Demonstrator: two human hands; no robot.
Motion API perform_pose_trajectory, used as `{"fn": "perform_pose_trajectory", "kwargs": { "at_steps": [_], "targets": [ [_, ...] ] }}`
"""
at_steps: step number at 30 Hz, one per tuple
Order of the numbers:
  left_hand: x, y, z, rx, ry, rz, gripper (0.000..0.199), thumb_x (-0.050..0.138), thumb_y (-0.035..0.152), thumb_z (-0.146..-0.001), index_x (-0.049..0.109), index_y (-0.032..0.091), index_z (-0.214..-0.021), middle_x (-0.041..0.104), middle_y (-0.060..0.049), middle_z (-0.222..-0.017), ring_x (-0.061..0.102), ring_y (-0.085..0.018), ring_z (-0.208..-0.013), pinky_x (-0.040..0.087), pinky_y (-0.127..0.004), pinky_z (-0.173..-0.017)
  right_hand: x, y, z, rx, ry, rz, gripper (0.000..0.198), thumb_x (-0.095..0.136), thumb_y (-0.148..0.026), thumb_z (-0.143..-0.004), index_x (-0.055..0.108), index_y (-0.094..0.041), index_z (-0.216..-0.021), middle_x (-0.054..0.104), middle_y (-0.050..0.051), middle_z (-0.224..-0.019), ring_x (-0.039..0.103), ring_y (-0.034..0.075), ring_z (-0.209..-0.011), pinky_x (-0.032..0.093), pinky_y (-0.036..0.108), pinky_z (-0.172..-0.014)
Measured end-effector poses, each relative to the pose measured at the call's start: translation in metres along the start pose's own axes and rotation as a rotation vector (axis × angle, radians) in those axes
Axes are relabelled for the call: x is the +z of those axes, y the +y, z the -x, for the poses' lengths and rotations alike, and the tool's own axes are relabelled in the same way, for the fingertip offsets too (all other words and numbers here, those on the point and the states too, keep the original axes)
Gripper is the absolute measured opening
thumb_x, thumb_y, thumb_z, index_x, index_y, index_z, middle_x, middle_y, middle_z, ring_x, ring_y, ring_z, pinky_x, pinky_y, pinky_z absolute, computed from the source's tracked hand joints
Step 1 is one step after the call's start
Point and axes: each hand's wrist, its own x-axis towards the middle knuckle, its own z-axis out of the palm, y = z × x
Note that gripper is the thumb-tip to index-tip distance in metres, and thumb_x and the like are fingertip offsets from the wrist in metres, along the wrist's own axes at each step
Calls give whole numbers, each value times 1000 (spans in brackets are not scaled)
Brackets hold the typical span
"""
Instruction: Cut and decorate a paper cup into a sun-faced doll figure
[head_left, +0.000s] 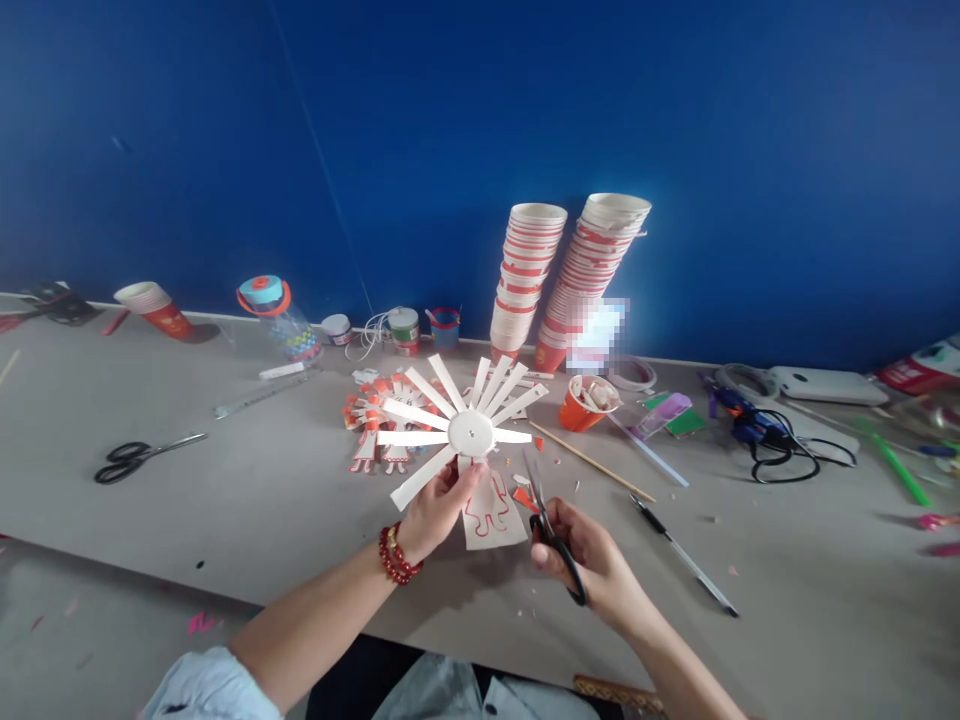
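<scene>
My left hand [437,508] pinches a white paper pinwheel [471,434] made of cut strips spreading from a round centre. Below that centre hangs a piece of paper [495,515] with a red-outlined figure drawn on it. In my right hand [592,555] is a pair of black-handled scissors [555,540], blades pointing up, just right of the drawn paper; the blades look slightly apart. Behind the pinwheel, cut paper figures [365,445] with red edging lie on the table, partly covered by the strips. Orange paper scraps [525,497] lie near the scissors.
Two tall stacks of paper cups [521,290] lean by the blue wall. An orange cup of scraps [581,405], a wooden stick [592,462] and a pen [686,557] sit to the right. Spare scissors [142,458] and a clear bottle [279,320] are at left; a glue gun [754,425] lies far right.
</scene>
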Motion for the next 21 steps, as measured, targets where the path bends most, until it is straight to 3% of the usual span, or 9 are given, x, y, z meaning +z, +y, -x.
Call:
{"fn": "perform_pose_trajectory", "kwargs": {
  "at_steps": [6, 11, 21],
  "targets": [
    [2, -6, -2, 26, 49, 51, 36, 58, 48, -86, 58, 18, -67, 46, 3, -57, 44, -12, -56, 38, -24, -57, 1, 6, 30, 83, -81, 38, 57, 62, -74, -72, 51, -19, -78, 55, 1, -72, 50, 16, -65, 38, 25, -56],
    [3, -5, -2, 82, 109, 93, 39, 57, 47, -87, 48, 18, -62, 39, 5, -56, 38, -10, -52, 35, -23, -51, 14, 2, 42, 151, -175, 2, 63, 60, -80, -69, 48, -18, -77, 53, 1, -71, 45, 14, -63, 35, 25, -56],
    [3, -1, 1, 117, 99, 80, 30, 55, 43, -88, 57, 17, -73, 44, 3, -61, 41, -11, -57, 39, -23, -57, 30, 1, 27, 117, -136, -31, 62, 58, -79, -71, 49, -18, -75, 53, 2, -69, 49, 16, -66, 35, 26, -58]
  ]
}}
